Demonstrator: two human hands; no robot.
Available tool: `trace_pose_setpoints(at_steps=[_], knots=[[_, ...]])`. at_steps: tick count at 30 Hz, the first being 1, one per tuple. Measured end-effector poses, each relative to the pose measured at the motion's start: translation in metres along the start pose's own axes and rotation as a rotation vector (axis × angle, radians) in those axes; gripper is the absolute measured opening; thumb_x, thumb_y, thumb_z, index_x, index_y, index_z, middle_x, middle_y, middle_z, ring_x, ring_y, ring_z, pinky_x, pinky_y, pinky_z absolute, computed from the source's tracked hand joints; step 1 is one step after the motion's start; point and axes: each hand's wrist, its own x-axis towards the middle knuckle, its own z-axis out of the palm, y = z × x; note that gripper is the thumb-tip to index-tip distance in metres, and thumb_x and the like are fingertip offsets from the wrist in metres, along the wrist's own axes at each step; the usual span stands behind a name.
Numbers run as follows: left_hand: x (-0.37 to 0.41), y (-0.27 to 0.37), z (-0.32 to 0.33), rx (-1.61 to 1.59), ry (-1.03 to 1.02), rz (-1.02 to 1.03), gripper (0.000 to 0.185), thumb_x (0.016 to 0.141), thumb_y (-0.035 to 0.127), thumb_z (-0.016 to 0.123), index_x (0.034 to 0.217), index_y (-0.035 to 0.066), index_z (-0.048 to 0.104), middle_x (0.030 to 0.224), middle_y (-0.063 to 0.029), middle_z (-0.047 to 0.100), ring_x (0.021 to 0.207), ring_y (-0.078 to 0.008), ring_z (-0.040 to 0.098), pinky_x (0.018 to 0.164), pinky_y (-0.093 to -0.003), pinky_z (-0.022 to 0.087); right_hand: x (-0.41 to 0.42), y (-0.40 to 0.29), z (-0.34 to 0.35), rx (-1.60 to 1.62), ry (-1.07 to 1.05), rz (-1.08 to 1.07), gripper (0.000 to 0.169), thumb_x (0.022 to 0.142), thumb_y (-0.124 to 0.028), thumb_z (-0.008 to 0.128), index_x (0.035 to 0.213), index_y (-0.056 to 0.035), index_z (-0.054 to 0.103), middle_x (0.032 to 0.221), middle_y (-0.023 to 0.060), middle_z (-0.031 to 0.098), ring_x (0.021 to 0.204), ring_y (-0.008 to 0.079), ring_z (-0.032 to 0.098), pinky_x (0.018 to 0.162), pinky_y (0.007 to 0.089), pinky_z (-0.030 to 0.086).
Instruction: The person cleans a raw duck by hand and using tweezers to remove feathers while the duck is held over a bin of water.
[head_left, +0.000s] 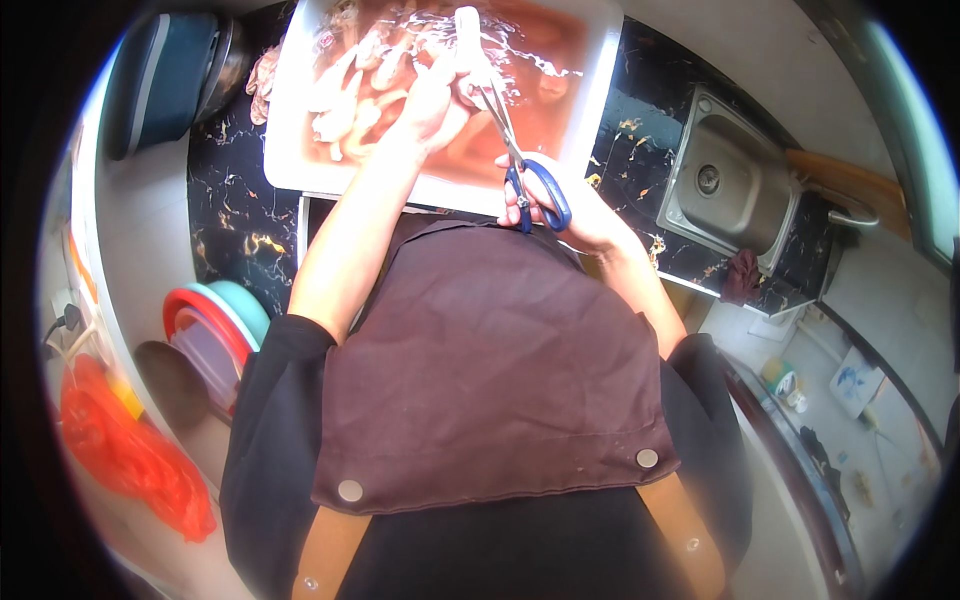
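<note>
My left hand (433, 109) grips a pale piece of raw meat (469, 49), perhaps poultry, above a white plastic tub (289, 171). Blue-handled scissors (553, 196) are in my right hand (581, 214), its fingers through the loops. Their blades point away from me, slightly apart, with the tips at the lower end of the meat piece; glare hides whether they cut into it. Reddish water (540, 135) fills the tub. Several raw meat pieces (337, 86), some shaped like poultry legs, lie in it on the left.
The tub stands on a black marbled counter (232, 169). A steel sink (720, 180) is at right, with a dark cloth (742, 277) at its near edge. More raw meat (262, 86) lies left of the tub. Stacked basins (217, 322) and a red plastic bag (127, 450) are at lower left.
</note>
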Motion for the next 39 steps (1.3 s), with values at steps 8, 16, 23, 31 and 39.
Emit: trace_pose_setpoints(at_steps=[8,16,23,31,39], knots=[[-0.005,0.003,-0.001,0.060,-0.022,-0.005,0.019,0.093,0.011,0.054,0.111,0.005,0.055,0.091,-0.0026,0.059,0.077,-0.0109,0.055,0.068,-0.0246,0.047,0.000,-0.005,-0.003,0.025,-0.046,-0.002,0.048,0.097,-0.025,0.060,0.133,0.0030,0.046,0.096,0.0084,0.057,0.086,0.0185,0.062,0.083,0.0355,0.053],[-0.008,0.001,0.011,0.140,0.047,0.057,0.025,0.093,0.012,0.055,0.117,0.006,0.054,0.093,-0.0009,0.061,0.079,-0.0091,0.056,0.067,-0.0242,0.048,-0.001,-0.003,-0.005,0.015,0.009,-0.008,0.035,0.100,-0.023,0.051,0.126,0.0001,0.051,0.090,0.0092,0.060,0.076,0.0189,0.062,0.077,0.0358,0.055],[-0.014,0.003,0.019,0.246,0.025,0.080,0.027,0.098,0.017,0.053,0.123,0.007,0.052,0.096,0.0005,0.061,0.077,-0.0065,0.055,0.065,-0.0231,0.047,0.003,-0.003,-0.012,0.090,-0.074,0.011,0.040,0.097,-0.023,0.059,0.128,0.0003,0.050,0.090,0.0097,0.060,0.076,0.0199,0.063,0.079,0.0393,0.058],[-0.013,-0.004,0.020,0.206,0.106,0.147,0.020,0.100,0.019,0.052,0.116,0.007,0.053,0.087,0.0013,0.057,0.073,-0.0060,0.052,0.061,-0.0213,0.043,0.015,0.005,-0.002,-0.005,-0.006,-0.035,0.035,0.102,-0.026,0.046,0.125,-0.0009,0.050,0.087,0.0100,0.059,0.072,0.0196,0.062,0.075,0.0387,0.058],[-0.021,-0.020,0.037,0.162,0.070,0.102,0.016,0.099,0.017,0.052,0.110,0.006,0.053,0.086,-0.0027,0.058,0.071,-0.0093,0.053,0.062,-0.0239,0.044,0.041,0.017,-0.003,0.013,0.113,-0.147,0.035,0.101,-0.029,0.051,0.125,-0.0050,0.042,0.091,0.0101,0.057,0.073,0.0193,0.061,0.071,0.0331,0.053]])
